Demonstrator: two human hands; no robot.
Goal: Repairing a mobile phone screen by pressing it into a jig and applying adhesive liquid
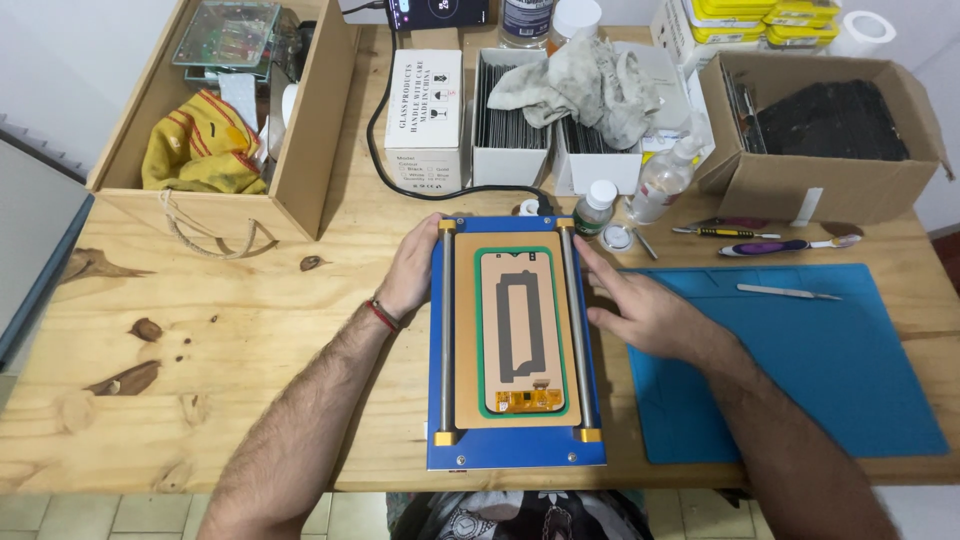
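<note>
A blue flat machine point(515, 450) with two steel rails lies at the table's front edge. On its tan pad rests a phone screen panel point(521, 330), back side up, inside a green border. My left hand point(410, 270) holds the machine's left edge near the top, fingers curled around the left rail. My right hand point(645, 310) lies flat, fingers apart, against the machine's right side, resting partly on the blue mat point(800, 370).
A wooden box point(300, 150) with a yellow cloth stands at back left. White boxes point(425, 120), a grey rag point(590, 85), small bottles point(662, 180) and a cardboard box point(830, 190) line the back. Tweezers point(788, 291) and small tools point(780, 245) lie to the right.
</note>
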